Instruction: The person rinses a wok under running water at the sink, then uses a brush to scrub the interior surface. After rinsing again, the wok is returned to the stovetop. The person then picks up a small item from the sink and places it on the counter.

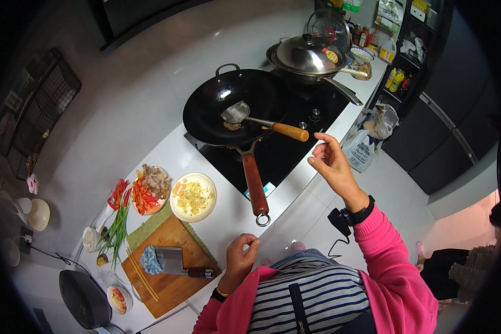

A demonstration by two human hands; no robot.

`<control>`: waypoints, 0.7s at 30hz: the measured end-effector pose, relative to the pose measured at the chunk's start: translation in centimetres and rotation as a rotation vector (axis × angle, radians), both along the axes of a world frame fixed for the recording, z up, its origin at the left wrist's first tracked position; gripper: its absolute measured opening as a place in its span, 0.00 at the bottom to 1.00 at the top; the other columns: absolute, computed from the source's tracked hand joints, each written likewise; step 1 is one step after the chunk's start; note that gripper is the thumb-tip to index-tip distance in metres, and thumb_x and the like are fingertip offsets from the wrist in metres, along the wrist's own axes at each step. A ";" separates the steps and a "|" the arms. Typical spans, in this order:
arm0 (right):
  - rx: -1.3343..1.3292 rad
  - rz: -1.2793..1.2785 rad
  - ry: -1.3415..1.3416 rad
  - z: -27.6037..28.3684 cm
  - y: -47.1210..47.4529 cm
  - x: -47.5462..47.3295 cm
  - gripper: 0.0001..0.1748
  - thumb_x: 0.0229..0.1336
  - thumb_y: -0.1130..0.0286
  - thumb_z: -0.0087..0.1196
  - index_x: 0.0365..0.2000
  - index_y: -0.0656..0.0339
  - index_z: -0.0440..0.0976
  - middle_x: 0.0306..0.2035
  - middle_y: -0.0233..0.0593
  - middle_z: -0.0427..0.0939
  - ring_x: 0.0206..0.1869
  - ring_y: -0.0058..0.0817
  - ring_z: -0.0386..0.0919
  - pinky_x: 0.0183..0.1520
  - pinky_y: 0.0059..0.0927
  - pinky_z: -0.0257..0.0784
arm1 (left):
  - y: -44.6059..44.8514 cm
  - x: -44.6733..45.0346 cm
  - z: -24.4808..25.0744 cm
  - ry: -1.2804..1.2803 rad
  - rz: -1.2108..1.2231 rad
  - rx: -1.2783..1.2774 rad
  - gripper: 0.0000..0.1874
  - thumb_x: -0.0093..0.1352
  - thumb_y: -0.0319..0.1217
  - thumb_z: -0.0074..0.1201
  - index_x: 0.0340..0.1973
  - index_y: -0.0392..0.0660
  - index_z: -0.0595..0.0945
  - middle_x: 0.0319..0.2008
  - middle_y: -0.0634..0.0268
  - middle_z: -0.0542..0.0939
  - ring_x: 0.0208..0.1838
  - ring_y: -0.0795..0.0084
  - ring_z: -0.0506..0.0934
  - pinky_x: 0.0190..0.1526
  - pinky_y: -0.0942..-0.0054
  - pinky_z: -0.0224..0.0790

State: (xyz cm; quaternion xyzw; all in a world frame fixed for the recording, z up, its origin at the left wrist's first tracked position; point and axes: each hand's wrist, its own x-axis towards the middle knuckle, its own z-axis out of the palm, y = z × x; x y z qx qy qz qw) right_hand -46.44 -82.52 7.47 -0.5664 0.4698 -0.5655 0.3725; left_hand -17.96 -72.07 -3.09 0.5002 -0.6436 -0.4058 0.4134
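A black wok (204, 100) with a red-brown wooden handle sits on the black cooktop (292, 154). Inside it rests a metal spatula (290, 130), its wooden handle jutting over the rim towards my right hand (330, 160). That hand hovers past the cooktop's front edge, fingers curled apart, touching nothing. My left hand (242, 254) is at the counter's front edge, loosely curled, with nothing visible in it. To its left, a cleaver (171, 259) and a blue and white cloth (150, 259) lie on a wooden cutting board (150, 304) beside chopsticks (142, 275).
A plate of chopped garlic (193, 197), a plate of sliced peppers and meat (150, 190), green onions (119, 231) and a small bowl (119, 299) stand left. A lidded pan (304, 54) occupies the back right; its handle points forward. Plastic bags (359, 150) stand beyond the counter.
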 end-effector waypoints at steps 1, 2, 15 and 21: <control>-0.023 0.008 0.047 0.1 -0.3 0.0 0.36 0.52 0.78 0.61 0.60 0.59 0.58 0.39 0.29 0.67 0.32 0.11 0.67 0.37 0.13 0.66 | 0.0 -0.1 0.0 -0.001 0.000 0.000 0.05 0.64 0.25 0.56 0.32 0.36 0.78 0.27 0.58 0.79 0.31 0.68 0.77 0.37 0.72 0.69; -0.007 -0.009 0.099 0.1 -0.8 0.1 0.38 0.51 0.78 0.61 0.61 0.58 0.57 0.42 0.31 0.66 0.32 0.11 0.67 0.38 0.14 0.67 | -0.1 -0.1 0.1 -0.002 0.000 0.000 0.05 0.64 0.25 0.56 0.32 0.36 0.78 0.27 0.58 0.79 0.31 0.68 0.77 0.37 0.72 0.69; -0.154 0.086 0.024 3.9 -11.1 1.6 0.16 0.61 0.63 0.56 0.46 0.59 0.70 0.34 0.31 0.76 0.31 0.16 0.73 0.30 0.17 0.70 | 0.8 1.3 0.4 0.039 0.115 0.017 0.05 0.64 0.26 0.57 0.31 0.36 0.78 0.26 0.59 0.79 0.30 0.71 0.76 0.37 0.73 0.68; -0.180 0.158 0.018 10.8 -15.2 1.7 0.19 0.65 0.55 0.47 0.44 0.61 0.68 0.42 0.39 0.77 0.29 0.22 0.77 0.31 0.19 0.74 | 1.0 2.0 0.1 0.047 0.158 -0.010 0.05 0.63 0.25 0.58 0.32 0.36 0.78 0.26 0.60 0.79 0.30 0.72 0.76 0.37 0.74 0.69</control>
